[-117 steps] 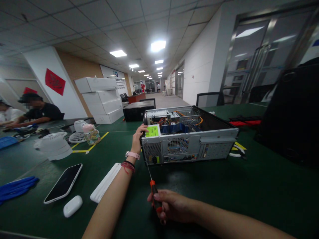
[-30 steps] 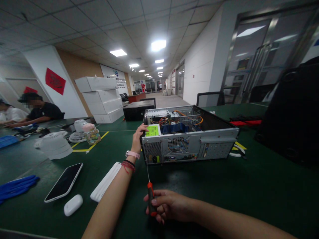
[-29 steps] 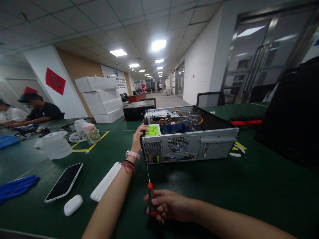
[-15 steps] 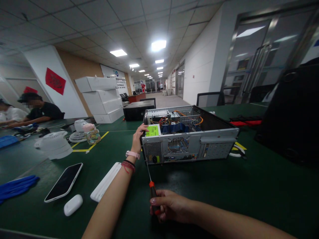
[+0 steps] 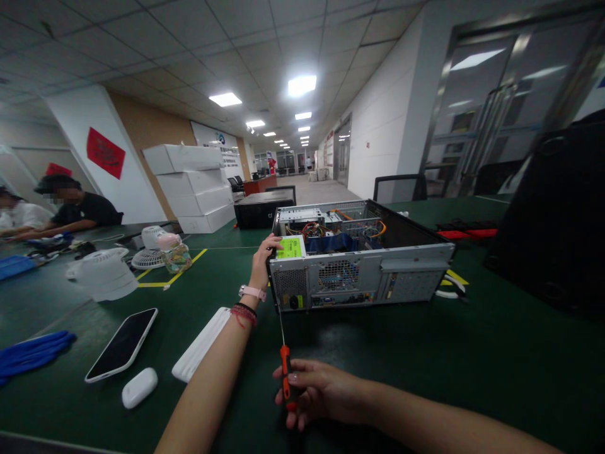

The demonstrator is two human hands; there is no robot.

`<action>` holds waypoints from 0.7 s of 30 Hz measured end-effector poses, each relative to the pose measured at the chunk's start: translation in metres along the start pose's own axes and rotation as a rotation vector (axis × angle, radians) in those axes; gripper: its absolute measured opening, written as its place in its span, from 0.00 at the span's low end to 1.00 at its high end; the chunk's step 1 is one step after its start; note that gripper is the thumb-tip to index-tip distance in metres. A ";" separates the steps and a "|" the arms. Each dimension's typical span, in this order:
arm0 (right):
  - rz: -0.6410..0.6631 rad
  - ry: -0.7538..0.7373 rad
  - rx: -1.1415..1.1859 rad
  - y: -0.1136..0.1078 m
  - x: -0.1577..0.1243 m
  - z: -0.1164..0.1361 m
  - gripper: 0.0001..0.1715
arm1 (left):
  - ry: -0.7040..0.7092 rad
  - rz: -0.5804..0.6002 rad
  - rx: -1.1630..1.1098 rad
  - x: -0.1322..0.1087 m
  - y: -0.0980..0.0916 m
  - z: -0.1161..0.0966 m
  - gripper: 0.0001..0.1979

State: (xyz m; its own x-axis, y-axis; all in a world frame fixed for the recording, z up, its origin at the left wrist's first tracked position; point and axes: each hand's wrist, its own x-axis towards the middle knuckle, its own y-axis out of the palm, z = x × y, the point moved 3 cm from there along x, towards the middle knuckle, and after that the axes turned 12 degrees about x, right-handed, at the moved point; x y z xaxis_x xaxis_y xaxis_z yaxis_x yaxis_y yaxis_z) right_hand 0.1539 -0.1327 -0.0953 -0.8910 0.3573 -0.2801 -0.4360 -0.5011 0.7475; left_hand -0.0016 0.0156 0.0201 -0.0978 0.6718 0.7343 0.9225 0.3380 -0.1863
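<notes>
An opened desktop computer case (image 5: 359,277) lies on the table with its rear panel facing me. Its top is uncovered, showing cables and a power supply (image 5: 290,248) with a green-yellow label. My left hand (image 5: 263,260) grips the case's near left corner, fingers over the top edge. Below it, my right hand (image 5: 314,392) holds a screwdriver (image 5: 286,378) by its red and black handle between thumb and fingers. The thin shaft points up and away from me, its tip at the lower left corner of the rear panel. Whatever the tip touches is too small to make out.
Left of my arm lie a white power bank-like slab (image 5: 201,343), a phone (image 5: 123,345), a white earbud case (image 5: 140,388) and blue gloves (image 5: 35,356). Small fans (image 5: 106,274) and stacked white boxes (image 5: 189,189) stand farther back. A large black object (image 5: 548,221) rises at right.
The screwdriver's handle has turned in my right hand, showing more red, and the fingers have loosened and spread a little. My left hand stays on the case.
</notes>
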 end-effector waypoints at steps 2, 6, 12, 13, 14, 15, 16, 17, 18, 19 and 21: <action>0.009 0.004 -0.003 0.000 0.000 0.001 0.28 | -0.005 -0.002 -0.002 0.000 0.000 0.000 0.14; -0.010 0.005 0.013 0.000 -0.001 0.002 0.30 | -0.008 0.000 0.006 0.000 0.000 0.000 0.14; -0.142 -0.043 0.000 -0.003 0.000 -0.001 0.29 | -0.007 -0.001 0.025 0.000 0.000 0.000 0.14; -0.159 -0.050 -0.002 -0.003 0.001 -0.002 0.30 | -0.008 -0.001 0.023 0.000 0.000 0.000 0.14; -0.171 -0.058 -0.002 -0.003 0.001 -0.002 0.30 | -0.008 0.001 0.021 0.000 0.000 0.000 0.14; -0.180 -0.065 -0.002 -0.003 0.001 -0.003 0.30 | -0.006 0.001 0.019 0.000 0.000 0.000 0.14; -0.186 -0.072 -0.003 -0.003 0.001 -0.003 0.30 | -0.003 0.001 0.019 0.000 0.000 0.000 0.14; -0.190 -0.078 -0.005 -0.003 0.002 -0.003 0.30 | 0.001 0.000 0.019 0.000 0.000 0.000 0.14; -0.192 -0.081 -0.008 -0.002 0.002 -0.003 0.31 | 0.005 0.000 0.020 0.000 0.000 0.000 0.14; -0.189 -0.083 -0.012 -0.002 0.002 -0.003 0.31 | 0.007 0.000 0.021 0.000 0.000 0.000 0.14; -0.171 -0.082 -0.020 -0.002 0.002 -0.003 0.31 | 0.004 -0.002 0.021 0.000 0.000 -0.001 0.14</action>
State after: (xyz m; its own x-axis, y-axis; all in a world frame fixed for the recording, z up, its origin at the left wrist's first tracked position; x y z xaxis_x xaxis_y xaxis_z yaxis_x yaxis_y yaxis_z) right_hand 0.1528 -0.1331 -0.0994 -0.7905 0.5015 -0.3516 -0.5836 -0.4423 0.6810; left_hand -0.0015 0.0152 0.0207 -0.0980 0.6681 0.7376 0.9141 0.3534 -0.1987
